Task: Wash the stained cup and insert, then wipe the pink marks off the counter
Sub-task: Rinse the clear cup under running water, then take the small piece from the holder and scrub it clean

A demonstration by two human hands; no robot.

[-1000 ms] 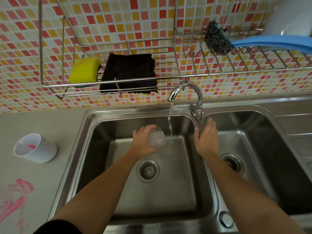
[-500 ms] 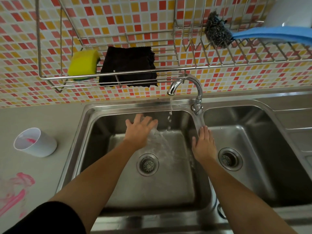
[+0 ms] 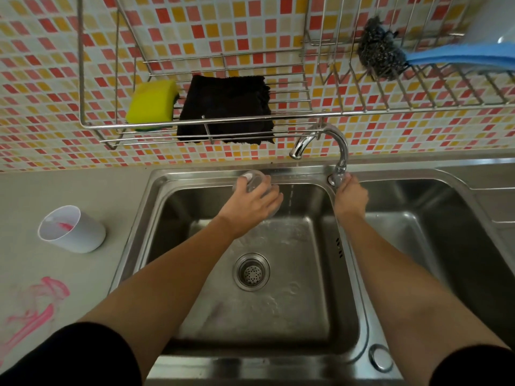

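The wet insert (image 3: 250, 179), clamped in the curled fingers of the left hand (image 3: 250, 200), could slip and drop while the right hand (image 3: 350, 196) grips the tap (image 3: 335, 139).

The cup (image 3: 75, 232) stands on the bench (image 3: 83, 190) left of the sink (image 3: 250, 360), with the marks (image 3: 36, 310) nearer on the bench. At the left basin's back edge the left hand (image 3: 250, 201) holds the insert (image 3: 252, 179). The right hand (image 3: 349, 197) grips the tap (image 3: 320, 137) between the basins. In the rack (image 3: 306, 116) above lie the sponge (image 3: 152, 105), cloth (image 3: 225, 107) and scourer (image 3: 379, 51), left to right.
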